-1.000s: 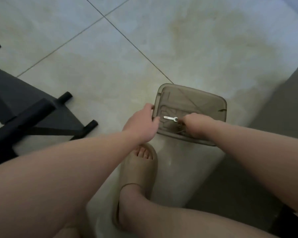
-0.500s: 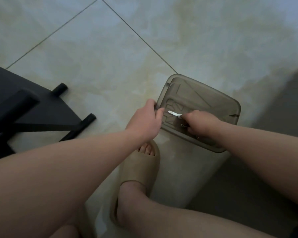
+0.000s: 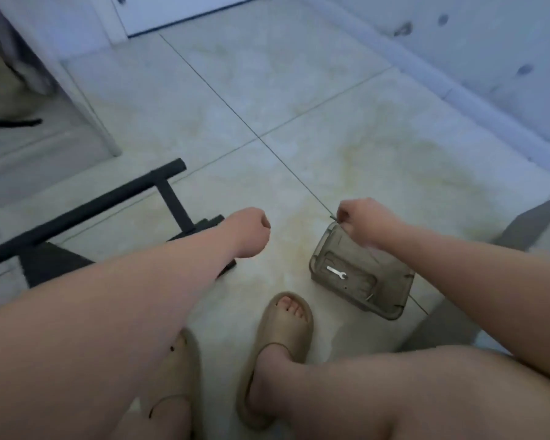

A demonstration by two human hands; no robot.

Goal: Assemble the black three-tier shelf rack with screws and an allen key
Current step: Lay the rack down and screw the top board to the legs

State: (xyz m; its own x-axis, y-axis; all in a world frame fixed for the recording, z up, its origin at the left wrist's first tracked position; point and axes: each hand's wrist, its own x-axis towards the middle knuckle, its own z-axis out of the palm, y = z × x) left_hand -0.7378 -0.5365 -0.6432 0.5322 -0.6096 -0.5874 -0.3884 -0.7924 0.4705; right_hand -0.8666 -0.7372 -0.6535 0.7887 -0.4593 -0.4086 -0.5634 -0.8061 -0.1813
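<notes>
— Just left of the left hand [image 3: 251,231], what is that black thing on the floor?

— A piece of the black rack [image 3: 86,203]: one long bar running off to the left, with a short crosspiece joined to it. It lies flat on the pale tiled floor [image 3: 299,90]. The left forearm passes over its near end, and I cannot tell whether the hand touches it.

— How is that hand held?

— Its fingers are curled into a fist, knuckles forward. Nothing shows in it.

— And the right hand [image 3: 367,222]?

— It hangs well apart from the left one, at about the same height in the head view. Thumb and fingers pinch a thin dark rod [image 3: 333,218], whose tip sticks out on the hand's left side. The rod is too small to tell whether it is the allen key.

— What sits under that hand?

— A translucent brownish tray [image 3: 388,293] on the floor. Its far corner is right beneath the hand, and the rest stretches back toward the person. Whether the fingers touch the rim I cannot tell.

— Anything in it?

— A small silver spanner [image 3: 337,272] lies flat inside, nearer the person than the right hand.

— Closer than both hands?

— Two tan sandals on the person's feet. One sandal [image 3: 283,328] sits between the hands' lines, and the other sandal [image 3: 185,360] is partly hidden by the left forearm.
</notes>
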